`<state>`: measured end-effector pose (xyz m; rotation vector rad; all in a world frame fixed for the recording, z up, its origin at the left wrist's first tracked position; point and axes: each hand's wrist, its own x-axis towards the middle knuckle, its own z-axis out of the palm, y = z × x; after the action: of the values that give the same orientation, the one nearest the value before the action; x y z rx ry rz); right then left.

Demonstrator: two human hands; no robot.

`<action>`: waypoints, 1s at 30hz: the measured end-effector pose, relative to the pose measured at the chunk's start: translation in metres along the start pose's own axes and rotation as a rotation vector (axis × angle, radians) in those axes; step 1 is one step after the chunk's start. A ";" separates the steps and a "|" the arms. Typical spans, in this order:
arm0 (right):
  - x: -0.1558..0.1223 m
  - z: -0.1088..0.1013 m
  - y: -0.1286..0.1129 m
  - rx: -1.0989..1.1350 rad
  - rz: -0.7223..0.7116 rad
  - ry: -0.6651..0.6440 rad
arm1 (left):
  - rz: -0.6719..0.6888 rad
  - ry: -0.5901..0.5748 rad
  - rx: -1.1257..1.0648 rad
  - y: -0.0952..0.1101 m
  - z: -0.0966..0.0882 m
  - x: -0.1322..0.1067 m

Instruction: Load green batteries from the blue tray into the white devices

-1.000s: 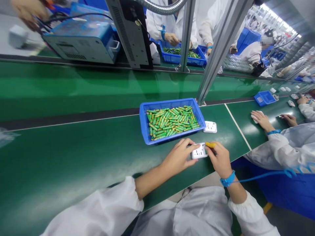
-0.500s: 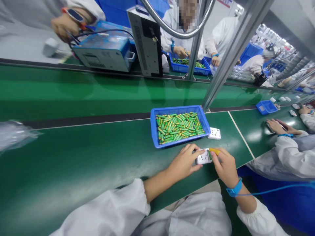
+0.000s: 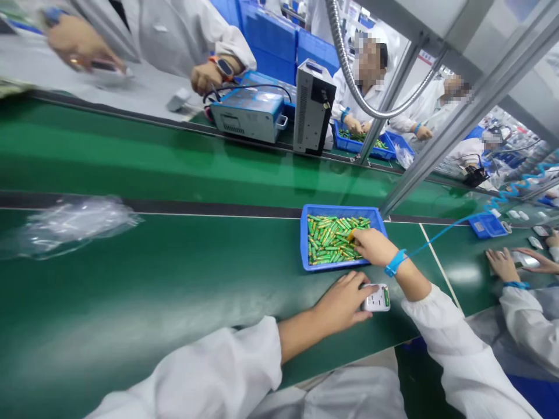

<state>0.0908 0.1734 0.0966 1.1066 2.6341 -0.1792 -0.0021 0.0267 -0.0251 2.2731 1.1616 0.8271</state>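
My left hand (image 3: pixel 345 302) rests on the green bench and grips a small white device (image 3: pixel 378 299) with a green battery seated in it. My right hand (image 3: pixel 369 244) reaches into the blue tray (image 3: pixel 304 241) of green batteries (image 3: pixel 329 241), fingers curled down among them; a yellow fingertip cover shows at its front. What the fingers pinch, if anything, is hidden. A blue wrist strap (image 3: pixel 395 263) with a coiled cord circles my right wrist.
A crumpled clear plastic bag (image 3: pixel 72 221) lies at the left on the bench. Beyond the green conveyor belt (image 3: pixel 152 163) stand a blue box unit (image 3: pixel 248 116) and a grey unit (image 3: pixel 312 107). A neighbour's hands (image 3: pixel 506 265) work at the right. A slanted metal post (image 3: pixel 441 139) rises behind the tray.
My right hand left the white device and moved up into the battery tray. My left hand stays on the device. The view swung to the left.
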 end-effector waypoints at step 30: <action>-0.176 0.157 -0.005 0.617 -0.006 0.926 | -0.079 -0.060 -0.064 0.000 -0.009 -0.002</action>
<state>0.2372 0.0154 -0.0003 1.6802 3.5185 -0.6519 -0.0090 0.0255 -0.0195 2.1709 1.1725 0.7503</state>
